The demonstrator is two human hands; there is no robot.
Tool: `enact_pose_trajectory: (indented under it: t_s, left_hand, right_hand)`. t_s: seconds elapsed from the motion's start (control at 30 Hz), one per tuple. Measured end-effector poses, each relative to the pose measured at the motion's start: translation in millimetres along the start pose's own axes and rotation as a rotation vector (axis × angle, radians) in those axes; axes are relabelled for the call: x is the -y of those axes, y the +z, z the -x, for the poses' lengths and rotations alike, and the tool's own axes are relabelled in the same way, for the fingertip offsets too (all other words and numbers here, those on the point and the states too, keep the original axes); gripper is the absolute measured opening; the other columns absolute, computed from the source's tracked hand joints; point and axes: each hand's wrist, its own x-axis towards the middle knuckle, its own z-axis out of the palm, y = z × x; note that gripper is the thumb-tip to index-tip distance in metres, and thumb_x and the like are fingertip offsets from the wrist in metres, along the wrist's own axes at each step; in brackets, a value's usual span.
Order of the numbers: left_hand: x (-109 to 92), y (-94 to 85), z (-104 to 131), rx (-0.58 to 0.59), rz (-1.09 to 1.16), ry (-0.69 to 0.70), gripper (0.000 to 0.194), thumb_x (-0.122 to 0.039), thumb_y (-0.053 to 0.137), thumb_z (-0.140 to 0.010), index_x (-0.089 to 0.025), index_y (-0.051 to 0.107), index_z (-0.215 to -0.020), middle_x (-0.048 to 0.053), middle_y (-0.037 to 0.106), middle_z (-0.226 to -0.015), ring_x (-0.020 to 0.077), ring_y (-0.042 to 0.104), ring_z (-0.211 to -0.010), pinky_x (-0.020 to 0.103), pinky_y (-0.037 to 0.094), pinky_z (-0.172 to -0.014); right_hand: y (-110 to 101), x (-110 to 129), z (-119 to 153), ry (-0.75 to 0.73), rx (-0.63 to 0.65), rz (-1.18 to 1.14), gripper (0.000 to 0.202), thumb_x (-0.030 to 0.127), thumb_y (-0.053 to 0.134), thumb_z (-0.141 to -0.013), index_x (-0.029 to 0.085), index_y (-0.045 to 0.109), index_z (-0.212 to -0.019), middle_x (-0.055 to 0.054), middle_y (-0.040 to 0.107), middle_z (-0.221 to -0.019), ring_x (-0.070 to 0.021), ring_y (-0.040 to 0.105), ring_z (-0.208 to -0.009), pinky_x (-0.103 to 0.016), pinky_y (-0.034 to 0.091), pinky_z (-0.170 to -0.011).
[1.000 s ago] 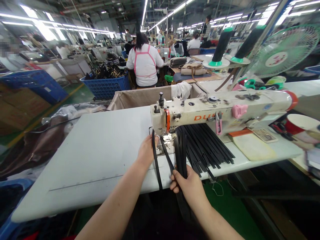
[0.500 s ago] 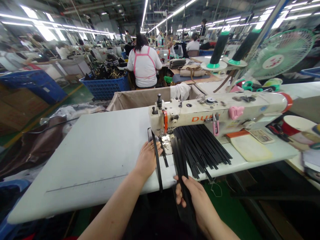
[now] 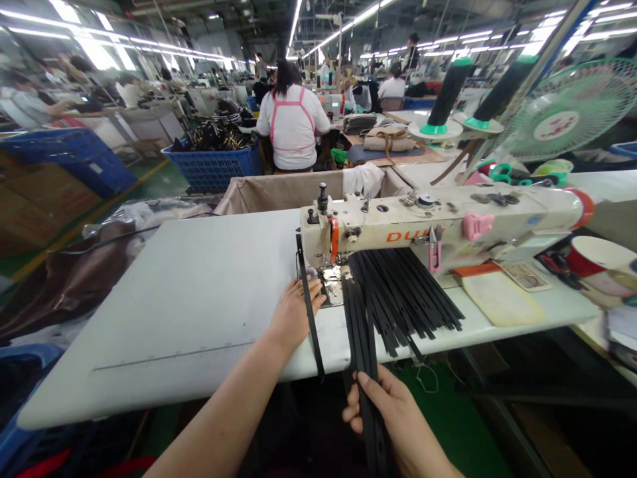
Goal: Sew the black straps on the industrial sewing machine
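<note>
A white sewing machine (image 3: pixel 398 226) stands on a pale table (image 3: pixel 199 285). My left hand (image 3: pixel 294 312) lies beside the needle plate (image 3: pixel 333 285), its fingers close together at the presser foot; a long black strip (image 3: pixel 312 325) runs across its fingers and past the table's front edge. What lies beneath the fingertips is hidden. Below the front edge, my right hand (image 3: pixel 381 405) is closed round a bundle of black strips (image 3: pixel 359 332), which reach up onto the table right of the needle plate. More black strips (image 3: pixel 408 299) lie fanned under the machine arm.
Two black thread cones (image 3: pixel 449 93) and a green fan (image 3: pixel 557 126) stand behind the machine. A yellow pad (image 3: pixel 500 295) and a red-and-white container (image 3: pixel 597 259) are at the right. Beyond a beige fabric bin (image 3: pixel 283 191), a person (image 3: pixel 292 126) sits facing away.
My right hand has moved down and slightly toward me with the bundle. The short strip end beside my left fingers no longer extends forward, and the long strip's upper end stands higher.
</note>
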Motion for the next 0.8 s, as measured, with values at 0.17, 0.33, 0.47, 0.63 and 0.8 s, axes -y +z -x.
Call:
enact_pose_trajectory:
  t_s: [0.17,0.33,0.47,0.63,0.8]
  left_hand:
    - [0.2,-2.5,1.3,0.004,0.037,0.000,0.029,-0.028,0.056,-0.103,-0.018,0.071,-0.125,0.011,0.073,-0.132,0.0288,0.060,-0.135,0.053,0.047,-0.118]
    - [-1.4,-3.7,1.6,-0.004,0.046,0.002,0.031,-0.031,0.055,-0.103,-0.020,0.070,-0.128,0.011,0.071,-0.134,0.0295,0.058,-0.137,0.054,0.043,-0.121]
    - [-2.5,-3.2,1.3,0.033,0.026,-0.030,0.033,-0.033,0.056,-0.102,-0.021,0.068,-0.131,0.011,0.068,-0.138,0.0300,0.056,-0.139,0.055,0.041,-0.122]
    - [-2.8,-3.1,2.0,0.034,-0.001,-0.009,0.036,-0.034,0.056,-0.102,-0.020,0.065,-0.134,0.013,0.066,-0.142,0.0310,0.053,-0.141,0.054,0.040,-0.122]
    - [-4.5,-3.7,2.8,0.017,-0.019,0.005,0.036,-0.034,0.053,-0.104,-0.019,0.063,-0.135,0.012,0.065,-0.143,0.0301,0.053,-0.142,0.053,0.041,-0.122]
  right_hand:
    - [2.0,0.0,2.5,-0.023,-0.009,0.061,0.054,0.061,0.085,-0.069,0.019,0.060,-0.093,0.005,0.065,-0.054,-0.0168,0.069,-0.047,-0.022,0.049,-0.043]
    - [0.2,0.1,2.5,-0.019,-0.004,0.071,0.057,0.058,0.083,-0.072,0.018,0.063,-0.107,0.005,0.065,-0.053,-0.0164,0.067,-0.046,-0.021,0.047,-0.042]
    - [-3.2,0.6,0.9,-0.014,-0.016,0.023,0.056,0.052,0.090,-0.066,0.017,0.066,-0.102,0.002,0.070,-0.065,-0.0169,0.072,-0.058,-0.022,0.053,-0.050]
    - [-5.1,1.0,-2.0,-0.009,-0.035,0.002,0.058,0.053,0.096,-0.058,0.018,0.067,-0.093,0.000,0.073,-0.072,-0.0163,0.073,-0.061,-0.023,0.056,-0.054]
    - [-3.9,1.4,-0.5,-0.002,-0.032,0.022,0.057,0.052,0.097,-0.057,0.018,0.065,-0.089,-0.001,0.074,-0.070,-0.0167,0.072,-0.058,-0.024,0.055,-0.052]
